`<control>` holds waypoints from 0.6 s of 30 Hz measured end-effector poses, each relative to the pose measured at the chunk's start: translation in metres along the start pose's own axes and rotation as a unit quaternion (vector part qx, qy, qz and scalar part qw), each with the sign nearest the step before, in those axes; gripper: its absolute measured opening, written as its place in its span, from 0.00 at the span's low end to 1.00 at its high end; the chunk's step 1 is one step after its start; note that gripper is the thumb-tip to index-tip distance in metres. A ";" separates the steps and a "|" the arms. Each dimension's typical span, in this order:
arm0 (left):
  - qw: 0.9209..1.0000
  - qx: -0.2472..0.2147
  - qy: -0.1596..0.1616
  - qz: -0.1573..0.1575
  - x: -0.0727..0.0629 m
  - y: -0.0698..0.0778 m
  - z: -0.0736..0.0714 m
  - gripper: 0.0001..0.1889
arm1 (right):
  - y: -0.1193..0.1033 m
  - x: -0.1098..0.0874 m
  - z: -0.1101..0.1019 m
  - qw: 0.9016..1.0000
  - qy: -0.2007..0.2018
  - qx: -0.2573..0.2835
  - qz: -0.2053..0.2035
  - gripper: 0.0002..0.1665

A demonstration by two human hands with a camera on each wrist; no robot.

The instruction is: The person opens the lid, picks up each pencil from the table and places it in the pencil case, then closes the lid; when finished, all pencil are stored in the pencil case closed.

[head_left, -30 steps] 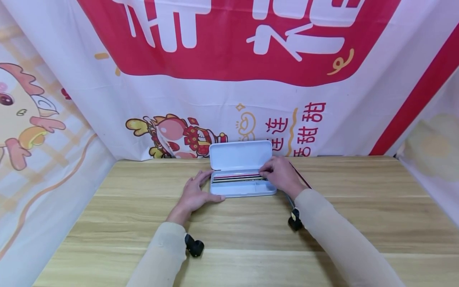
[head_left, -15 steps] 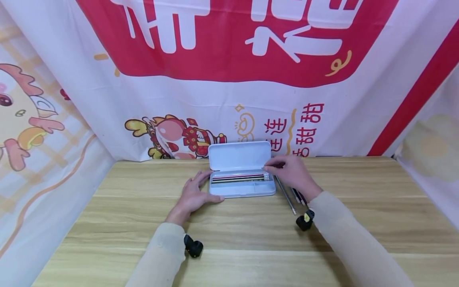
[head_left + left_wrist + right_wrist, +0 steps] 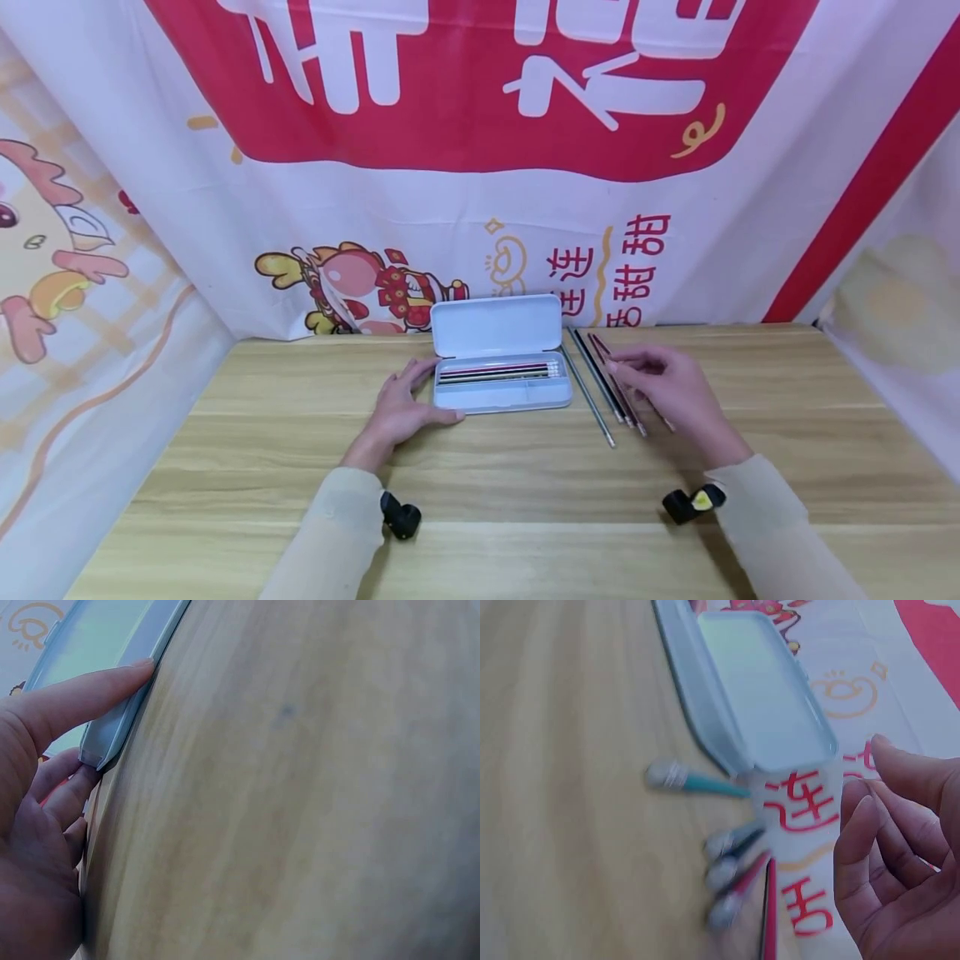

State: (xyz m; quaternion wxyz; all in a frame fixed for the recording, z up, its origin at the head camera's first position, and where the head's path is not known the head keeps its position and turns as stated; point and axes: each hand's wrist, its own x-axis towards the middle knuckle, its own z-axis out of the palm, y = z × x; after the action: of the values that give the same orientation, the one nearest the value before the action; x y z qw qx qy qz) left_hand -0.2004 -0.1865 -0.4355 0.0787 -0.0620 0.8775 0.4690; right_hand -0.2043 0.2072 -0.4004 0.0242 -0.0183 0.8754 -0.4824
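A light-blue pencil case (image 3: 497, 327) lies on the table with its lid raised. Several striped pencils (image 3: 495, 373) with white eraser ends fill its rear compartment. My left hand (image 3: 397, 414) holds the case's left end; in the left wrist view the thumb (image 3: 112, 686) lies over the front rim and the fingers reach round the corner. Right of the case, a teal pencil (image 3: 588, 398) and several dark and reddish pencils lie slanted on the table. Over the rightmost ones is my right hand (image 3: 671, 389), its fingers loosely bent and holding nothing; a red pencil (image 3: 770, 915) shows beside it.
The wood-grain table (image 3: 525, 492) reaches back to a white and red printed cloth (image 3: 450, 200). The raised lid stands close in front of this cloth. Another printed cloth (image 3: 97, 350) borders the left side.
My right hand has left the pencils inside the case and moved right, over the loose ones, which now show more fully. My left hand has kept its place at the case.
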 end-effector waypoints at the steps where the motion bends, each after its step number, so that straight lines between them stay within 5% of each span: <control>1: 1.000 -0.001 0.000 0.000 0.000 0.000 0.000 0.51 | 0.004 -0.002 -0.002 1.000 0.002 -0.005 0.005 0.25; 18: 1.000 -0.005 0.000 -0.006 -0.001 0.001 0.001 0.51 | 0.049 -0.013 -0.033 0.995 -0.019 0.004 0.101 0.34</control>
State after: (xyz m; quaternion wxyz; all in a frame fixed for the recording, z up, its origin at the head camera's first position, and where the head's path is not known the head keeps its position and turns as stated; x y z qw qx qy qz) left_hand -0.1999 -0.1855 -0.4347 0.0818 -0.0677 0.8749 0.4726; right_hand -0.1933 0.2622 -0.4234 0.0895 0.0613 0.8700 -0.4809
